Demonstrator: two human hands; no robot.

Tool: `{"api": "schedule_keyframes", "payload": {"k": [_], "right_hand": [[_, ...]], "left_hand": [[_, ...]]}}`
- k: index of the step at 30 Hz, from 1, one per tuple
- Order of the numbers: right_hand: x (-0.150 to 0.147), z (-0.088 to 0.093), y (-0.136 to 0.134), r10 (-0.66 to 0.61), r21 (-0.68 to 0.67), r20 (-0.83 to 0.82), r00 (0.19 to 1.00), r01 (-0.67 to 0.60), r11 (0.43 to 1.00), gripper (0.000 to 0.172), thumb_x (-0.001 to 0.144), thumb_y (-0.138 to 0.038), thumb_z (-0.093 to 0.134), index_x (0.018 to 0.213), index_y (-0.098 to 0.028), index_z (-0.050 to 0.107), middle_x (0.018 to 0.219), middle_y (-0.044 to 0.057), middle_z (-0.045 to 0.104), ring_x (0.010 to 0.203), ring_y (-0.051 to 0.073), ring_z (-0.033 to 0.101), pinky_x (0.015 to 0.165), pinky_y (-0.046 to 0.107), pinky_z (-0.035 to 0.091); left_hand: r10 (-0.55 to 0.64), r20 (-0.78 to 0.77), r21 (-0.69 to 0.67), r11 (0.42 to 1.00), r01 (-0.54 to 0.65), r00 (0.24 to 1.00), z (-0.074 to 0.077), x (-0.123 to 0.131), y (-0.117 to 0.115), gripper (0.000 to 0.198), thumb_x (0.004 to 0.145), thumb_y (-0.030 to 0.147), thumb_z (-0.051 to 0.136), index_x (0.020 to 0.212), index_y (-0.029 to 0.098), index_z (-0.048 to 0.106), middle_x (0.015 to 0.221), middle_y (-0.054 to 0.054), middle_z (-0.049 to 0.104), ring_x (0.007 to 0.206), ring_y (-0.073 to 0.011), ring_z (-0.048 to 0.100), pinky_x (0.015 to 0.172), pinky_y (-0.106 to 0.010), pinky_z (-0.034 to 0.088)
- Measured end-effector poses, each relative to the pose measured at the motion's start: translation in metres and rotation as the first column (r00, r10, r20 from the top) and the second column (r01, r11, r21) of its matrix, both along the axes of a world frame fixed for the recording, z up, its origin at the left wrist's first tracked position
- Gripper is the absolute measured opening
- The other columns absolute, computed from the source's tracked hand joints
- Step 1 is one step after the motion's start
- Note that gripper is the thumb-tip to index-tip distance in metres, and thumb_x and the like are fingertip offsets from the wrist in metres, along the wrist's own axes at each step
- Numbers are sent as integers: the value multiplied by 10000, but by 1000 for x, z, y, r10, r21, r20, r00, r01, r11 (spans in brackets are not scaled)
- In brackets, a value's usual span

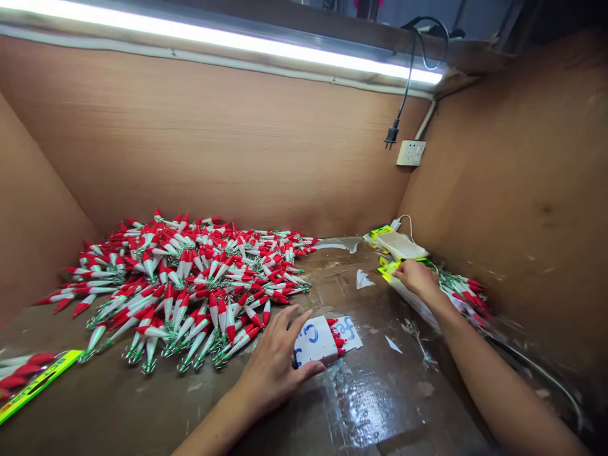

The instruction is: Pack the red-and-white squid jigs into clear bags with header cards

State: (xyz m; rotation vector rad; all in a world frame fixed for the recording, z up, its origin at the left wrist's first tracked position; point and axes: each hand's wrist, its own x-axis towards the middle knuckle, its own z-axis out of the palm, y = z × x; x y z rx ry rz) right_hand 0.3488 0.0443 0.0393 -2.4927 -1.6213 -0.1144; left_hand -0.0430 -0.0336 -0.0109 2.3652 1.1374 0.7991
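Note:
A big heap of red and white lures with green hooked ends covers the left and middle of the brown table. My left hand lies on the table with fingers spread, its fingertips against a small white box marked with blue writing and holding red-tipped lures. My right hand reaches to the right and rests, fingers curled, on a stack of clear bags with yellow-green headers. Whether it grips a bag is hidden.
Brown board walls enclose the table on three sides. A white wall socket with a dangling black plug sits at the back right. More lures lie by the right wall. A packed bag with a yellow-green strip lies front left.

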Motion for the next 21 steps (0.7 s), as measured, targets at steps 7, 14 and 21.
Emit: {"api": "schedule_keyframes", "payload": {"k": [7, 14, 21], "right_hand": [[-111, -11, -47, 850, 464, 303, 431, -846, 263, 251, 999, -216, 525, 1159, -235, 716, 1145, 79, 738, 1021, 216, 644, 878, 357, 512], [-165, -26, -87, 981, 351, 191, -19, -932, -86, 444, 942, -453, 628, 1343, -266, 591, 1354, 74, 645, 1212, 259, 574, 1059, 439, 437], [-140, -21, -59, 668, 489, -692, 274, -504, 712, 524, 836, -498, 706, 1232, -161, 642, 1020, 101, 725, 861, 239, 669, 778, 376, 548]], "left_hand": [[336, 727, -632, 669, 391, 599, 24, 1, 6, 863, 845, 743, 566, 1471, 160, 455, 1395, -212, 570, 1299, -368, 540, 1083, -499, 425], [449, 641, -710, 654, 261, 622, 16, -5, 12, 666, 640, 360, 929, 1190, 115, 644, 798, -68, 741, 718, -193, 716, 682, -270, 550], [416, 564, -657, 749, 84, 713, 22, -7, 18, 492, 664, 473, 874, 995, 134, 743, 883, -89, 762, 769, -221, 714, 695, -316, 573]]}}
